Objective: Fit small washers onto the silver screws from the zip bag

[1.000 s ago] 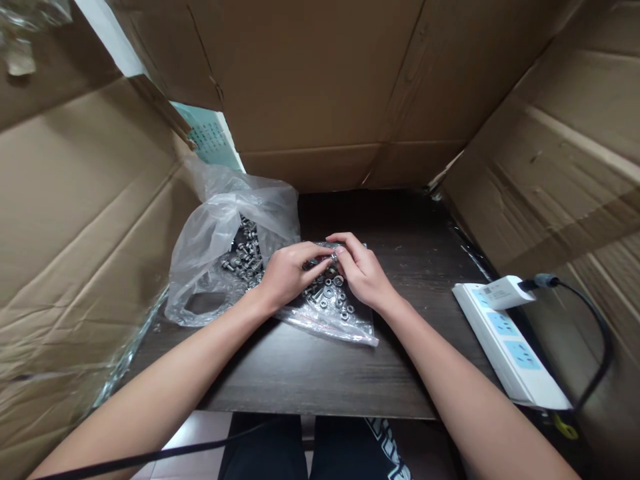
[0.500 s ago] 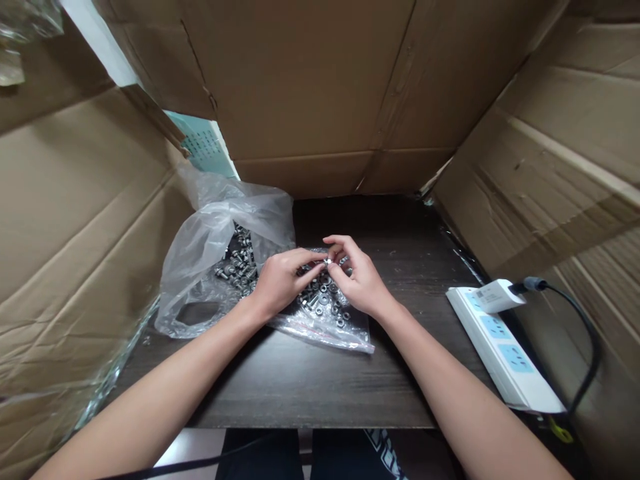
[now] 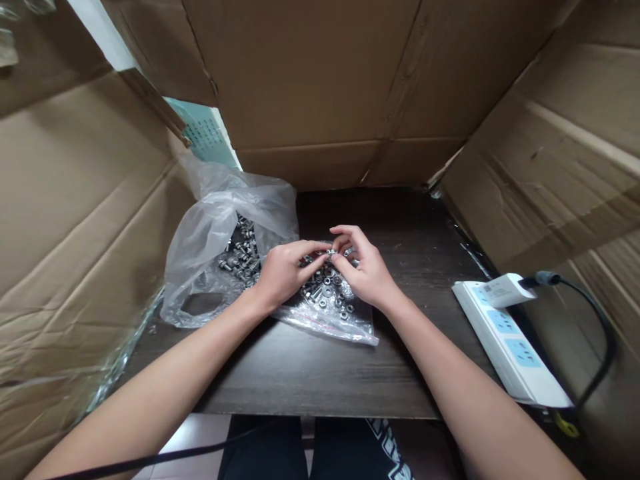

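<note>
My left hand (image 3: 285,270) and my right hand (image 3: 363,267) meet above a small clear zip bag (image 3: 333,313) of loose metal nuts and washers lying flat on the dark wooden table (image 3: 320,373). Both pinch one small metal bolt-and-nut piece (image 3: 331,253) between their fingertips. Left of my left hand lies a larger crumpled clear plastic bag (image 3: 220,240), its mouth open on a heap of small bolts (image 3: 240,257).
Brown cardboard walls (image 3: 320,80) close in the table on the left, back and right. A white power strip (image 3: 510,340) with a plugged-in adapter and black cable (image 3: 595,313) lies at the right edge. A pale green printed sheet (image 3: 207,137) shows at the back left.
Both hands stay pinched together over the small bag; the fingertips shift slightly around the small metal piece. Nothing else on the table has moved.
</note>
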A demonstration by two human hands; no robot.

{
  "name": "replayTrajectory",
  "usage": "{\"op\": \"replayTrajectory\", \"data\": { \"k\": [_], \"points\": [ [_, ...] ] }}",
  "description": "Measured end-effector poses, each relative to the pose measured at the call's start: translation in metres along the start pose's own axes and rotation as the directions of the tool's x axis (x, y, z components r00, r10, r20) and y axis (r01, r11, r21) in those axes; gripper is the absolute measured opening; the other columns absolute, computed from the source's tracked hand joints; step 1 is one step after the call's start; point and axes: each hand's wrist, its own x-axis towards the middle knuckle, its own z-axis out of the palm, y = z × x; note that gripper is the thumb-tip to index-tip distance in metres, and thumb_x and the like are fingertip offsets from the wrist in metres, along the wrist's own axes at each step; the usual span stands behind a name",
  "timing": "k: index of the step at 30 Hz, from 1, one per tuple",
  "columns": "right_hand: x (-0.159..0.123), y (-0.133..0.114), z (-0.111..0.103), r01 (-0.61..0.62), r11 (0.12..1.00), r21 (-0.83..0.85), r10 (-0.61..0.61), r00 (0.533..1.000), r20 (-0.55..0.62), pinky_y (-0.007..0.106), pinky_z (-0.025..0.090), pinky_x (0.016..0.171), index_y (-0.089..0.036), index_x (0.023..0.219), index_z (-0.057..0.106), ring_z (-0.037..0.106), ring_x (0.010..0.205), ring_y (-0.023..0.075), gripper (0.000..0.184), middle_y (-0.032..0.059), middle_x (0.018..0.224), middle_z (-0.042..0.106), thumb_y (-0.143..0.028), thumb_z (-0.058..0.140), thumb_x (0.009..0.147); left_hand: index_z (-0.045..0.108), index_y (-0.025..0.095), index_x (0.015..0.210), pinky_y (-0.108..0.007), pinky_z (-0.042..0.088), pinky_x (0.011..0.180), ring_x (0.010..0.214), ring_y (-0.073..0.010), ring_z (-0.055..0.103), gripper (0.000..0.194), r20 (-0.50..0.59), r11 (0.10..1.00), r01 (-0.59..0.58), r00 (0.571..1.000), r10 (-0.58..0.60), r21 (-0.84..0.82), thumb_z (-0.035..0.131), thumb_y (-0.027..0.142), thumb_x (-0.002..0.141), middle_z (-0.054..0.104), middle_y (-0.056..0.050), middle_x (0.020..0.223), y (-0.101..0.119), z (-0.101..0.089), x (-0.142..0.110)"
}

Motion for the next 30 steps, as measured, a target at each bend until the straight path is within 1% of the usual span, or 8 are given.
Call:
{"op": "replayTrajectory", "data": {
  "k": [7,13,17,21,25,28,30],
  "points": [
    [0.0003,0.0013,0.0003,-0.02,1.0,-0.005,0.02,1.0,0.003,0.028,0.046,0.065,-0.022,0.118,0.056,0.058,0.076,0.0157,0.029,0.0012,0.087,0.06,-0.02,0.056,0.089,0.074,0.02,0.11,-0.029,0.058,0.082,0.091,-0.0178,0.075,0.018,0.002,1.0,-0.007,1.0,0.007,0.005,0.066,0.026,0.095,0.078,-0.005,0.105,0.0008,0.0006,-0.0001],
    [-0.0005,0.0006,0.0014,0.002,1.0,0.004,-0.001,1.0,-0.012,0.027,0.048,0.064,-0.023,0.118,0.057,0.058,0.079,0.0159,0.037,0.0027,0.095,0.059,-0.015,0.059,0.082,0.074,0.019,0.108,-0.03,0.06,0.079,0.088,-0.0187,0.076,0.017,0.003,1.0,0.008,1.0,-0.008,0.024,0.066,0.027,0.095,0.079,-0.005,0.101,-0.001,0.0009,0.0002],
    [0.0001,0.0002,0.0016,-0.015,1.0,0.019,0.016,1.0,-0.018,0.027,0.048,0.064,-0.022,0.117,0.058,0.058,0.08,0.0164,0.037,0.003,0.094,0.06,-0.016,0.059,0.081,0.073,0.019,0.109,-0.029,0.06,0.078,0.087,-0.0184,0.076,0.017,0.02,1.0,0.006,1.0,-0.006,0.023,0.066,0.025,0.095,0.079,-0.005,0.102,-0.0013,0.0003,0.0001],
    [0.0014,0.0007,0.0008,-0.045,0.999,0.016,0.046,0.999,-0.016,0.028,0.047,0.064,-0.022,0.115,0.058,0.058,0.077,0.0158,0.03,0.0023,0.091,0.061,-0.02,0.059,0.085,0.073,0.019,0.109,-0.029,0.059,0.078,0.086,-0.0175,0.075,0.016,0.018,1.0,-0.002,1.0,0.001,0.023,0.067,0.024,0.095,0.078,-0.004,0.102,-0.0005,0.0,-0.0002],
    [0.0015,0.0019,0.0003,-0.081,0.997,-0.008,0.081,0.997,-0.02,0.029,0.045,0.064,-0.021,0.114,0.059,0.057,0.072,0.0158,0.023,0.0001,0.08,0.06,-0.027,0.056,0.092,0.072,0.02,0.111,-0.028,0.058,0.078,0.086,-0.0164,0.074,0.017,0.018,1.0,0.0,1.0,0.0,0.015,0.066,0.024,0.095,0.078,-0.003,0.101,0.001,-0.0007,0.0],
    [0.0006,0.0018,0.0007,-0.054,0.998,-0.024,0.054,0.999,-0.006,0.029,0.044,0.064,-0.022,0.115,0.059,0.056,0.069,0.0158,0.021,-0.0012,0.075,0.057,-0.029,0.051,0.096,0.073,0.02,0.112,-0.028,0.058,0.078,0.086,-0.0166,0.074,0.019,0.017,1.0,0.0,1.0,0.0,0.016,0.065,0.025,0.096,0.078,-0.004,0.101,0.0005,-0.0002,-0.0002],
    [0.0001,0.0009,0.0011,-0.018,0.999,-0.045,0.018,1.0,0.003,0.029,0.045,0.064,-0.022,0.115,0.059,0.057,0.071,0.0162,0.021,-0.0002,0.078,0.059,-0.028,0.051,0.097,0.073,0.019,0.113,-0.029,0.058,0.079,0.087,-0.0177,0.075,0.02,0.008,1.0,0.005,1.0,-0.006,0.025,0.066,0.026,0.096,0.078,-0.004,0.102,-0.0011,0.001,-0.0007]
  ]
}}
